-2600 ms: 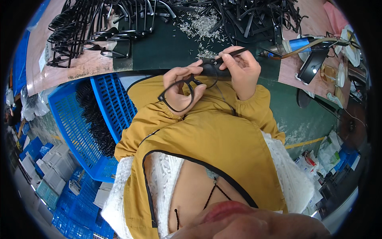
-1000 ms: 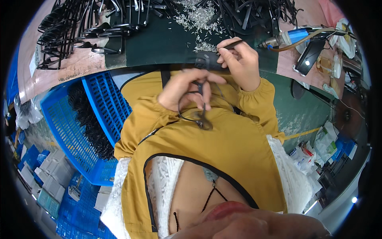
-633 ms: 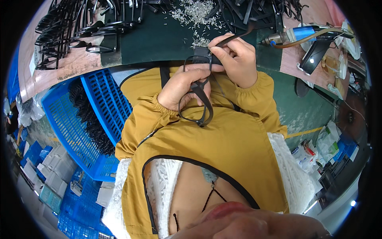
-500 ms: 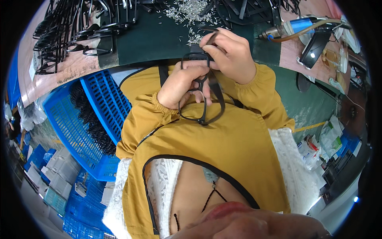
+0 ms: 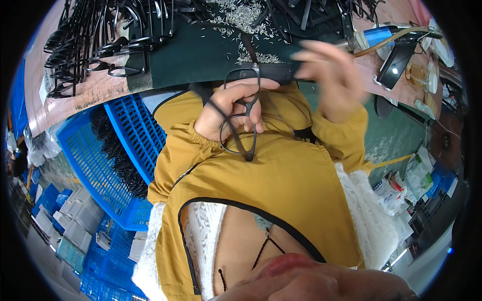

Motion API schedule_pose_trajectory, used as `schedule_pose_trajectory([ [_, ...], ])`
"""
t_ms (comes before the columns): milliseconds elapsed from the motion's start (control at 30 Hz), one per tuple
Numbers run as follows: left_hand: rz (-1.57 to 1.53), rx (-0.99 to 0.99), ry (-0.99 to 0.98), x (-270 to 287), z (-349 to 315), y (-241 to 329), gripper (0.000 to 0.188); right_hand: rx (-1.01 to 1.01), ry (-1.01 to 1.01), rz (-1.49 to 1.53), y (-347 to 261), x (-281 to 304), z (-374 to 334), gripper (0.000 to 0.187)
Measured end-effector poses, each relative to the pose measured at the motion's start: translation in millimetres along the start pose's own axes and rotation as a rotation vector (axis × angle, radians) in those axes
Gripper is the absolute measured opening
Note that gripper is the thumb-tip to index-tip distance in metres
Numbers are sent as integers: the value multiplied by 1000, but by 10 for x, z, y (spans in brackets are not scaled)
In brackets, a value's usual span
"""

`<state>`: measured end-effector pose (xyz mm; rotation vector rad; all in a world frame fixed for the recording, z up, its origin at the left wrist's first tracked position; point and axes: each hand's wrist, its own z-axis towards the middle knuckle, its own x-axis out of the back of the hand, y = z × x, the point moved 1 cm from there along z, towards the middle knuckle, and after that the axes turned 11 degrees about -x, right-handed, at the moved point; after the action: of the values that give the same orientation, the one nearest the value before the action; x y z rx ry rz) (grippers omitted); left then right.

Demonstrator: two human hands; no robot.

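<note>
A black eyeglass frame [image 5: 248, 106] hangs upright over my lap at the table edge, gripped by my left hand [image 5: 226, 108], whose fingers pass behind and through the rims. One temple points away over the table; the other slants across the lower rim towards my left wrist. My right hand [image 5: 335, 78] is apart from the frame, blurred, with its fingers stretched out and nothing visible in them. It is close to the blue and silver powered screwdriver [image 5: 376, 36] on the right. Small silver pin-like pieces [image 5: 261, 58] lie on the dark mat just beyond the frame.
A larger heap of silver pieces [image 5: 241, 17] lies farther back, beside loose black temples [image 5: 306, 15]. Black eyeglass frames [image 5: 113, 47] crowd the table's left. A dark phone-like slab [image 5: 396, 65] lies at right. Blue baskets [image 5: 75, 143] with black parts [image 5: 115, 155] stand left of my lap.
My right hand has let go of the temple and swung right towards the screwdriver. The eyeglass frame stays in my left hand, its near temple now lying farther left.
</note>
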<state>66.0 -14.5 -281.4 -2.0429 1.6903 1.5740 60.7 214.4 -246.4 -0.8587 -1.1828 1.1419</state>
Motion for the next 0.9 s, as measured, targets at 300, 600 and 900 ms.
schedule_pose_trajectory([
  [300,206,-297,-14,-156,137,107,71,134,555,386,718,708,613,38],
  [600,-124,-350,137,81,9,-7,33,-31,191,1078,553,-28,1061,34],
  [900,-223,149,254,-179,-61,-434,36,-32,101,1127,439,-93,678,43],
])
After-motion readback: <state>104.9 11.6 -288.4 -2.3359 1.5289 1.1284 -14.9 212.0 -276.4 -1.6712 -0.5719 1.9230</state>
